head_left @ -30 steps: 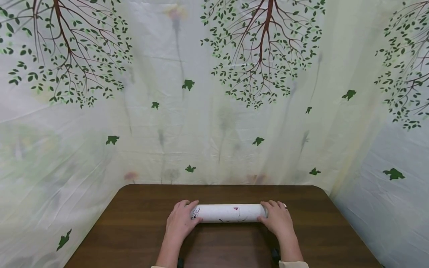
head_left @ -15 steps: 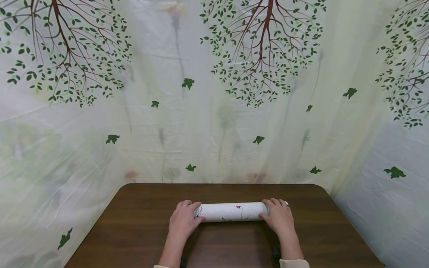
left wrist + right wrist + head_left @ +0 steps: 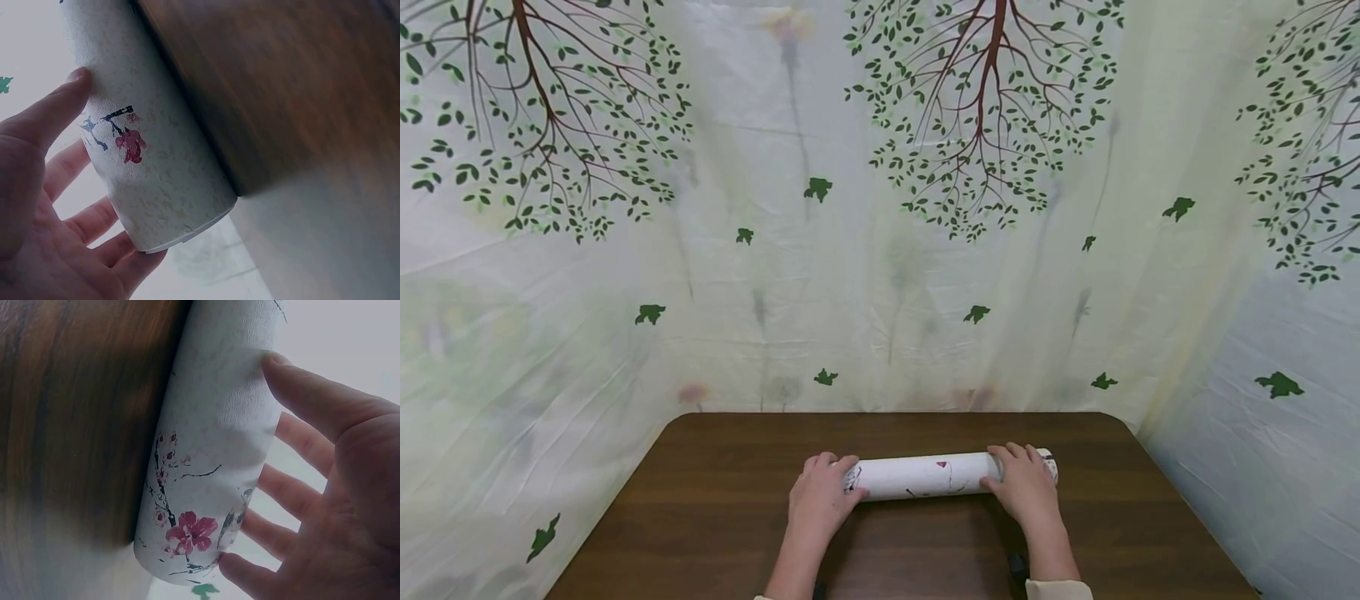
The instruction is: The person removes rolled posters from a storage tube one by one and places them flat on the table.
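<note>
"Gripping the white roll (image 3: 925,477) near one end, your left hand (image 3: 823,496) has its thumb on the near side and its fingers on the far side."

"And your right hand (image 3: 1024,487)?"

"It pinches the roll the same way near the other end, and a short length shows beyond your fingers there."

"So where does the roll sit in front of you?"

"Across the middle of the brown table (image 3: 715,517), between your hands, at a slight slant: its right end is farther from you than its left. Whether its whole length touches the tabletop, I cannot tell you."

"How are your fingers placed?"

"Spread apart on both hands. In your left wrist view they pass behind the roll, with the little finger by its rim; your thumb lies along the side, near a red flower (image 3: 131,145) and dark twigs."

"What does your right wrist view show?"

"Your thumb tip touching the pale surface, your little finger low by a pink blossom (image 3: 192,532) with dark branches."

"Anything around you?"

"A pale curtain (image 3: 887,350) printed with trees and green leaves hangs behind the table, and a cream sleeve (image 3: 1058,590) covers your right forearm at the lower edge."
</note>
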Action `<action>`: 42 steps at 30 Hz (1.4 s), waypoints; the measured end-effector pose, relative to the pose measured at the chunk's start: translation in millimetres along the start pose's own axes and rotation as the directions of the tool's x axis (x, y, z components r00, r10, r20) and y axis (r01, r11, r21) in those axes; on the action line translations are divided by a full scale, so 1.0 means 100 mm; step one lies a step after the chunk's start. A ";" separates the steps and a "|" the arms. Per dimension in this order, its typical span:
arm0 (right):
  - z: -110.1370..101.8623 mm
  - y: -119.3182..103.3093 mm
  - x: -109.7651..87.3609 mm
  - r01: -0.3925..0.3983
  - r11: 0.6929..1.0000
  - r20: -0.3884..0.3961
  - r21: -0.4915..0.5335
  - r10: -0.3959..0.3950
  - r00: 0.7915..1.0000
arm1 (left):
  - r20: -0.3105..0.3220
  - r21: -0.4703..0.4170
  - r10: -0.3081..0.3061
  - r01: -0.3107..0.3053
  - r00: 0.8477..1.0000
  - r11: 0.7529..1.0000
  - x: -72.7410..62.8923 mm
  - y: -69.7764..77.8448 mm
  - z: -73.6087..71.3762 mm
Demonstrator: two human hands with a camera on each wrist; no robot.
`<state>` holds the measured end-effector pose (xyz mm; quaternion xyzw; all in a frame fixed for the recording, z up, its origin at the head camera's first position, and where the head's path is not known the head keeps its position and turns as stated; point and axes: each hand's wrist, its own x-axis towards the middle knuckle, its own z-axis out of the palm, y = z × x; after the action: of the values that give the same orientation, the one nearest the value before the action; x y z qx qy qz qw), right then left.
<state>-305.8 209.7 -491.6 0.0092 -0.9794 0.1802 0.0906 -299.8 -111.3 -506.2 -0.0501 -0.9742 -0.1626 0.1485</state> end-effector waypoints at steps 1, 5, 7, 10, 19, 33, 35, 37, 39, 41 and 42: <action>0.00 0.00 0.00 0.001 1.000 0.001 -0.002 -0.001 1.000 | -0.003 0.000 -0.001 0.001 1.000 1.000 0.00 0.01 0.00; 0.01 0.03 0.01 0.001 1.000 0.004 -0.010 -0.001 1.000 | 0.002 0.005 -0.005 0.005 1.000 1.000 -0.01 0.03 0.00; 0.00 0.04 0.02 -0.001 1.000 0.009 -0.008 0.001 1.000 | 0.008 0.006 -0.012 0.012 1.000 1.000 -0.01 0.06 0.00; 0.00 0.07 0.03 0.000 1.000 0.020 -0.005 0.000 1.000 | 0.019 0.014 -0.021 0.021 1.000 1.000 -0.01 0.10 0.00; 0.00 0.17 0.05 0.020 0.999 0.028 0.034 -0.021 0.999 | 0.028 0.039 -0.041 0.040 0.999 0.998 -0.04 0.23 -0.02; 0.00 0.34 0.10 0.075 0.995 0.057 0.071 -0.079 0.995 | 0.019 0.087 -0.067 0.065 0.998 0.994 -0.16 0.42 -0.09; -0.01 0.36 0.10 0.083 0.994 0.058 0.071 -0.087 0.995 | 0.018 0.092 -0.071 0.069 0.997 0.993 -0.16 0.44 -0.09; -0.02 0.37 0.10 0.083 0.993 0.062 0.079 -0.088 0.994 | 0.022 0.100 -0.074 0.072 0.997 0.992 -0.17 0.46 -0.09; -0.03 0.37 0.10 0.086 0.993 0.064 0.087 -0.092 0.994 | 0.021 0.105 -0.076 0.074 0.997 0.992 -0.17 0.47 -0.08; -0.04 0.37 0.09 0.090 0.992 0.065 0.093 -0.096 0.993 | 0.021 0.108 -0.080 0.077 0.997 0.991 -0.17 0.47 -0.08; -0.04 0.37 0.09 0.089 0.991 0.067 0.096 -0.095 0.993 | 0.022 0.109 -0.081 0.078 0.996 0.991 -0.17 0.47 -0.08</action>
<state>-315.7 245.5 -499.2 0.0651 -0.9711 0.2207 0.0632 -274.4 -70.6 -490.4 -0.0051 -0.9846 -0.1148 0.1317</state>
